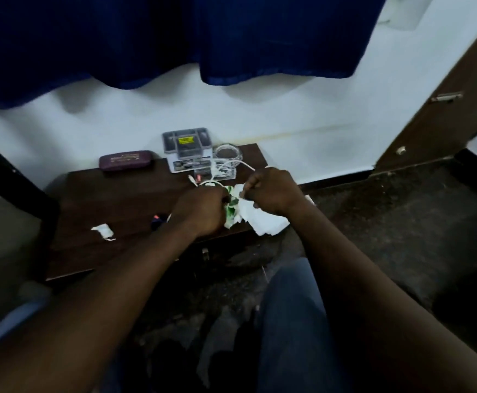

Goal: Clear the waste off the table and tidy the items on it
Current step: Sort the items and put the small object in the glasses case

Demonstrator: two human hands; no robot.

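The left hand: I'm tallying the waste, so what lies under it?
A crumpled green-and-white wrapper pokes out from under the left hand, which grips it, beside white paper on the dark brown wooden table. Anything else beneath the palm is covered.

Light: dim, cool, from above; wall [288, 109] brightest, curtain [175, 38] dropping soft scalloped shadows on it. Table [112, 199] and floor [401, 222] murky, detail lost (forearms [90, 307] near black). Paper [263, 219] pale, slightly washed out. Focus: soft overall; left hand [200, 211] and right hand [274, 191] smeared by motion. Edges: wide-angle bowing, door [444, 109] leaning, lower corners blurred and dark.
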